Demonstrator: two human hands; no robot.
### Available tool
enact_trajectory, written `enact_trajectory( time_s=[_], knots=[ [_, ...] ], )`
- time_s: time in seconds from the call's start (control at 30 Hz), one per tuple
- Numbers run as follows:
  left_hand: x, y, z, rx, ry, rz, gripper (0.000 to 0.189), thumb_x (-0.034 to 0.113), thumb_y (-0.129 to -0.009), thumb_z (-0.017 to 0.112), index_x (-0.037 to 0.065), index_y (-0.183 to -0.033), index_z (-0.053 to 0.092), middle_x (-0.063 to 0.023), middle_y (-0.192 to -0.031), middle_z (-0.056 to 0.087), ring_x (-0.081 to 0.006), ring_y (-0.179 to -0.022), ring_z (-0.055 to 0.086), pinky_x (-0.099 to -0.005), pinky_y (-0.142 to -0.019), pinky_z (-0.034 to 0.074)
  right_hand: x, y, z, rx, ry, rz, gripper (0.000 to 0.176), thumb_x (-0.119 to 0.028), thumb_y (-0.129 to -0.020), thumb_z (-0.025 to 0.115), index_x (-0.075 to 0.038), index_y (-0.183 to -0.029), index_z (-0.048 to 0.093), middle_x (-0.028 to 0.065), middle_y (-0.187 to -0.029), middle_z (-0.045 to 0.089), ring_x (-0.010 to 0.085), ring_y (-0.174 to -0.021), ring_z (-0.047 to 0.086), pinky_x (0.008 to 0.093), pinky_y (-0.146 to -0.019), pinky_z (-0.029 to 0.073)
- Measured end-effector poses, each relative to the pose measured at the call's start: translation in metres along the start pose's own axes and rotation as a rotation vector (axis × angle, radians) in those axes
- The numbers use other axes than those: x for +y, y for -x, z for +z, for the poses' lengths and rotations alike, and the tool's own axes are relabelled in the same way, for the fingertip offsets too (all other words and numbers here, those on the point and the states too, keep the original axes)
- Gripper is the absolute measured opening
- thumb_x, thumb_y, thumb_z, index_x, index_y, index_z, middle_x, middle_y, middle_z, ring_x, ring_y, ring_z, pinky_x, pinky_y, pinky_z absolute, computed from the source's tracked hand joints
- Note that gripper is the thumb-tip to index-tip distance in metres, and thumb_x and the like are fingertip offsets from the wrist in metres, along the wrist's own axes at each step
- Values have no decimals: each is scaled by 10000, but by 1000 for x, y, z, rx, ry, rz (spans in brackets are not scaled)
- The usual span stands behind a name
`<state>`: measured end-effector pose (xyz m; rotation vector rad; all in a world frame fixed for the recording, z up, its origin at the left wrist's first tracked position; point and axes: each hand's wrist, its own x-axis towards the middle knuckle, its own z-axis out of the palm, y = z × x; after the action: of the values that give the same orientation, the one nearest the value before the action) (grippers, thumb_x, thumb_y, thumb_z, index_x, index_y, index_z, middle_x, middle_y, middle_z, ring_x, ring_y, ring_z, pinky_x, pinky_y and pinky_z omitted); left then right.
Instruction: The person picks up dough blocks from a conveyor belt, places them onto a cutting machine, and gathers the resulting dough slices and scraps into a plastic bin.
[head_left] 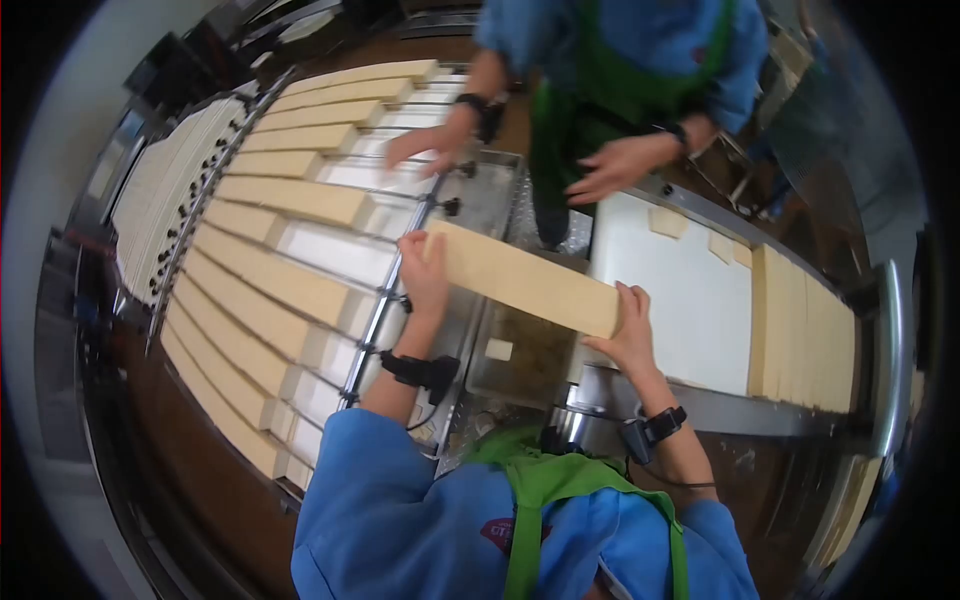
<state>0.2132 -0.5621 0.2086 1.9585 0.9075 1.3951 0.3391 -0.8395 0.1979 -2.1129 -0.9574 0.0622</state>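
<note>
**Desk:** Your slab (pixel 525 278) reads plain pale tan. Do the others match?

**Photographer:** Yes, the rows of slabs (pixel 270 280) and the stack (pixel 805 330) share that tan. The board (pixel 690 310) is white. Your jacket (pixel 380 520) is blue, your apron straps (pixel 540 490) bright green, your 2 wristbands (pixel 425 372) black. The co-worker's top (pixel 640 30) and co-worker's apron (pixel 600 90) repeat your blue and green.
</note>
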Motion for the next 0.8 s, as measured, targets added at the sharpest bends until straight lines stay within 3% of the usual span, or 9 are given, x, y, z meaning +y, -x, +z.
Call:
enact_trajectory(
  time_s=[0.07, 0.23, 0.37, 0.4, 0.5, 0.57, 0.63, 0.73, 0.8],
  knots=[
    [-35, -38, -37, 29, 76, -234, 242, 244, -875, 523, 3, -865, 513, -37, -623, 498, -103, -624, 469, -239, -563, 392, -41, -15, 31, -1, -140, -56, 761, -196, -622, 724, -26, -1260, 344, 204, -1154, 391, 349, -1067, 428, 372, -907, 381],
    [-160, -110, -103, -132, -307, -203, 292, 285, -846, 509, 12, -887, 603, -160, -746, 610, -273, -722, 599, -359, -633, 456, -123, -54, 100, 50, -403, -33, 460, -140, -829, 519, -8, -1244, 370, 197, -1096, 516, 309, -988, 533, 334, -849, 413],
    [-213, -140, -117, -374, -665, -146, 315, 297, -807, 509, 17, -895, 622, -190, -790, 617, -356, -784, 591, -415, -691, 472, -152, -89, 133, 49, -329, -131, 349, -112, -850, 460, -17, -1185, 439, 209, -1008, 565, 353, -922, 559, 374, -789, 441],
    [-198, -146, -121, -451, -739, -250, 314, 250, -782, 549, 9, -980, 589, -216, -945, 595, -352, -904, 563, -414, -782, 455, -154, -100, 142, 61, -336, -136, 341, -92, -816, 464, -24, -1150, 473, 217, -974, 572, 365, -891, 561, 398, -763, 446],
    [-178, -134, -120, -281, -812, 91, 434, 208, -742, 610, 1, -1111, 510, -260, -1156, 476, -376, -1062, 467, -420, -880, 398, -169, -123, 170, -54, -236, -196, 355, -81, -771, 481, -21, -1120, 499, 218, -963, 578, 362, -873, 567, 408, -742, 449],
    [-171, -119, -113, -326, -568, 121, 574, 160, -707, 652, -4, -1206, 422, -282, -1252, 358, -397, -1148, 371, -433, -944, 341, -187, -128, 197, -103, -301, -167, 377, -77, -737, 493, -19, -1109, 512, 208, -942, 588, 344, -825, 579, 392, -722, 456],
    [-144, -101, -112, -362, -401, 216, 540, 168, -728, 629, -27, -1190, 428, -278, -1224, 383, -415, -1136, 374, -434, -968, 317, -191, -130, 229, -125, -361, -154, 388, -81, -741, 497, -19, -1125, 505, 199, -922, 598, 318, -797, 592, 373, -717, 460],
    [-100, -81, -120, -424, -291, 249, 525, 150, -723, 631, -22, -1180, 439, -265, -1223, 390, -410, -1125, 388, -426, -949, 338, -183, -120, 265, -422, -543, 24, 425, -94, -739, 515, -16, -1157, 489, 177, -883, 606, 253, -767, 596, 337, -708, 461],
    [-82, -68, -127, -449, -238, 296, 509, 139, -729, 624, -23, -1174, 439, -268, -1212, 396, -407, -1113, 399, -422, -934, 352, -174, -110, 270, -328, -568, -11, 446, -101, -739, 528, -13, -1174, 477, 165, -877, 604, 222, -754, 585, 321, -701, 461]
  ],
)
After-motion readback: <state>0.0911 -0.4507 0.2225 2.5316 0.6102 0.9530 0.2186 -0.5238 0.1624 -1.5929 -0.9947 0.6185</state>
